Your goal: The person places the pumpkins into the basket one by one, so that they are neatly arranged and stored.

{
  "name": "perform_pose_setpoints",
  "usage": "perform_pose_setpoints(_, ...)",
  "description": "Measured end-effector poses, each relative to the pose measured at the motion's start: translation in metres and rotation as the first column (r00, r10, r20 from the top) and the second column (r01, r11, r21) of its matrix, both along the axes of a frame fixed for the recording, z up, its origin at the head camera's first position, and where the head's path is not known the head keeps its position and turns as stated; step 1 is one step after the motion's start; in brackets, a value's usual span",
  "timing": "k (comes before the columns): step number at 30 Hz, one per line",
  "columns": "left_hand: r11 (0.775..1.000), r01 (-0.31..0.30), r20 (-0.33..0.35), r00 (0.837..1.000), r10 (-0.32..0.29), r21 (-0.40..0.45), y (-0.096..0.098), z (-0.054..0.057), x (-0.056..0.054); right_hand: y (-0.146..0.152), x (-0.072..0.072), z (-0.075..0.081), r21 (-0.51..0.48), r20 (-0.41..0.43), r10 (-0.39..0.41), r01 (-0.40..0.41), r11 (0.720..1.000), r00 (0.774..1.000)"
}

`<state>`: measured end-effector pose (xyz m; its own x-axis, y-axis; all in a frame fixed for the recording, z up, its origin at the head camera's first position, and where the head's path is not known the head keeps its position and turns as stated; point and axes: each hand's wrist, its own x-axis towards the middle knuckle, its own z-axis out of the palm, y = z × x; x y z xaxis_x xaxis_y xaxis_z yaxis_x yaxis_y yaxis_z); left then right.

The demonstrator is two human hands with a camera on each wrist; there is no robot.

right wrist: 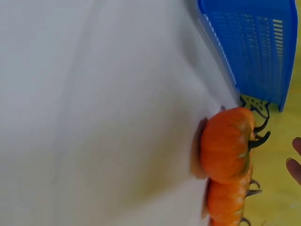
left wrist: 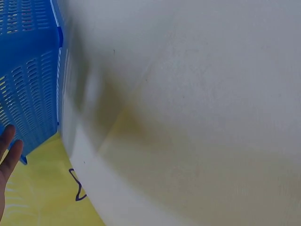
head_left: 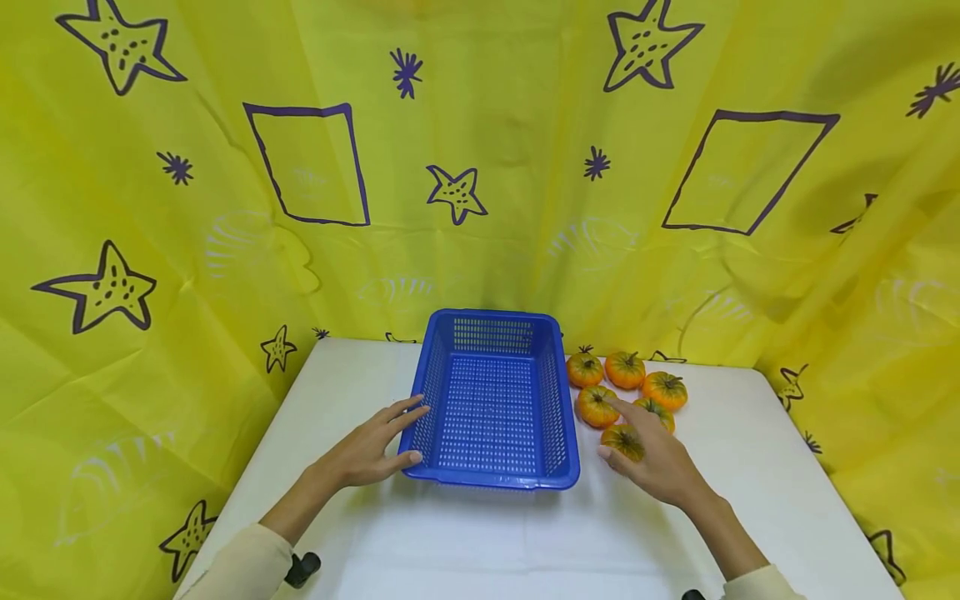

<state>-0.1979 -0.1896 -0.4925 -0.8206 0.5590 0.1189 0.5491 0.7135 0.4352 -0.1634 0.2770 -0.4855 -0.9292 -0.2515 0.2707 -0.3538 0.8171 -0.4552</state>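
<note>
A blue perforated plastic basket (head_left: 491, 417) stands on the white table with nothing inside. At its left rim is my left hand (head_left: 363, 450), fingers extended and spread, the fingertips right at the edge. Several orange pumpkins (head_left: 597, 407) with green tops cluster to the right of the basket. My right hand (head_left: 660, 462) hovers over the near ones with fingers apart, partly hiding them. In the right wrist view, two fingertips (right wrist: 295, 170) show beside the nearest pumpkin (right wrist: 225, 146), with a gap between. The left wrist view shows two left fingers (left wrist: 11, 157) against the basket's side (left wrist: 30, 103).
A yellow curtain (head_left: 510, 250) with purple starfish drawings hangs behind the table and along both sides. The white tabletop (head_left: 480, 542) extends in front of the basket. Its back edge runs just behind the basket and pumpkins.
</note>
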Motion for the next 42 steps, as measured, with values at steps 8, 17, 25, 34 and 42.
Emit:
perform_pose_setpoints(8,0.999,-0.035,0.03,0.999,0.034,0.031,0.001,-0.006,0.0,0.019,0.004,-0.015,-0.024,0.074,-0.113,0.115,0.993,0.991)
perform_pose_setpoints(17,0.997,-0.057,0.037,0.998,0.055,0.058,0.006,-0.007,0.003,0.034,0.006,-0.031,-0.003,0.094,-0.186,0.187,0.982,0.978)
perform_pose_setpoints(25,0.997,-0.056,0.033,0.998,0.054,0.051,0.006,-0.01,0.001,0.037,0.01,-0.042,-0.008,0.113,-0.234,0.237,0.972,0.966)
perform_pose_setpoints(34,0.997,-0.055,0.022,0.998,0.054,0.045,0.005,-0.011,0.001,0.031,0.008,-0.049,-0.019,0.162,-0.241,0.247,0.969,0.957)
perform_pose_setpoints(42,0.998,-0.047,0.01,0.999,0.046,0.044,0.004,-0.012,0.001,0.028,0.009,-0.055,-0.003,0.133,-0.254,0.257,0.966,0.958)
